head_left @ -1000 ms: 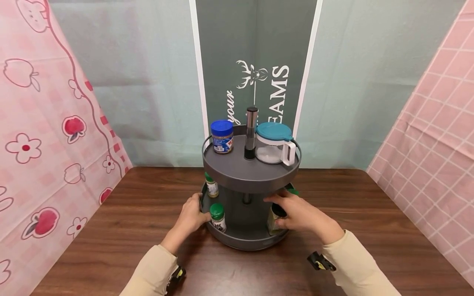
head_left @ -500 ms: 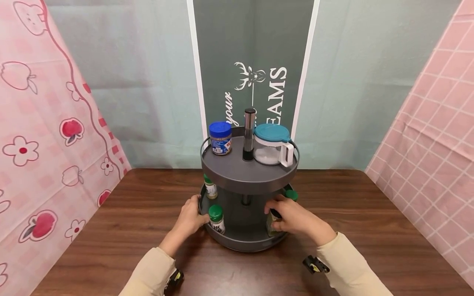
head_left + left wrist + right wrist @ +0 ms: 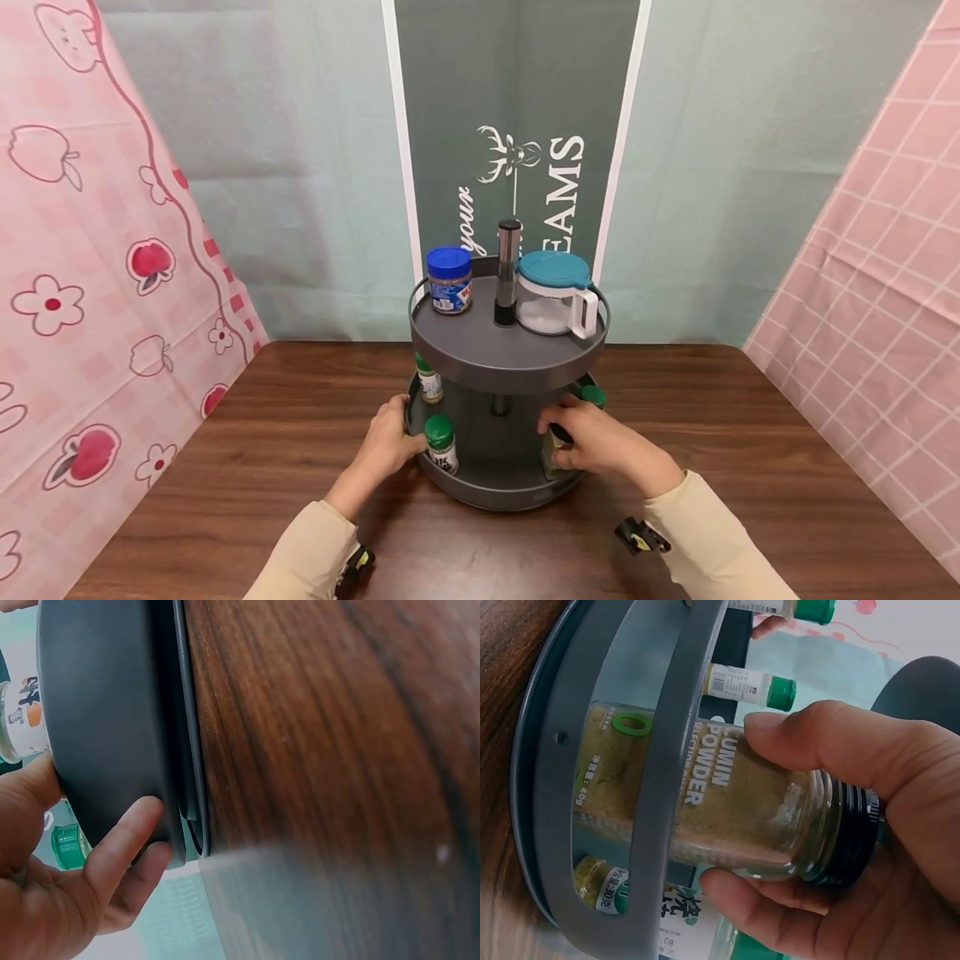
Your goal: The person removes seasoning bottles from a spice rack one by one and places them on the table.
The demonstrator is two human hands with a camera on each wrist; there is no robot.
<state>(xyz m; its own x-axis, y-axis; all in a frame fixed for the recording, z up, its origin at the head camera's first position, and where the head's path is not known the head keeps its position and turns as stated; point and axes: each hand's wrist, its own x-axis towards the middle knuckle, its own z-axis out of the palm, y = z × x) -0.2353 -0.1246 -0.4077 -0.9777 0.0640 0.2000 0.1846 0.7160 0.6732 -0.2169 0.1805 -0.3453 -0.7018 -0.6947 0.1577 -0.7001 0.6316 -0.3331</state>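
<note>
A round two-tier rack (image 3: 517,358) of smooth matte grey plastic is being shown at the centre of the head view, standing on a dark wood-grain table (image 3: 225,467). The lower tier's rim is being gripped by the left hand (image 3: 390,442), at lower centre-left; in the left wrist view its fingers (image 3: 124,847) are being pressed, curled, against the curved outer wall. A clear glass jar of cumin powder (image 3: 727,817) with a ribbed black cap is being held by the right hand (image 3: 600,442), thumb on one side and fingers curled round the other; the jar is being kept on the lower tier, just inside the rail, at the right of the rack. In the head view most of this jar is being hidden by the hand and the upper tier. Green-capped bottles (image 3: 441,442) are being seen on the lower tier, their labels too small to read. On the upper tier a blue-lidded jar (image 3: 449,279), a slim metal cylinder (image 3: 507,271) and a teal-lidded clear jug (image 3: 555,292) are being displayed. Patterned cloth backdrops are being cut off at the frame edges.
</note>
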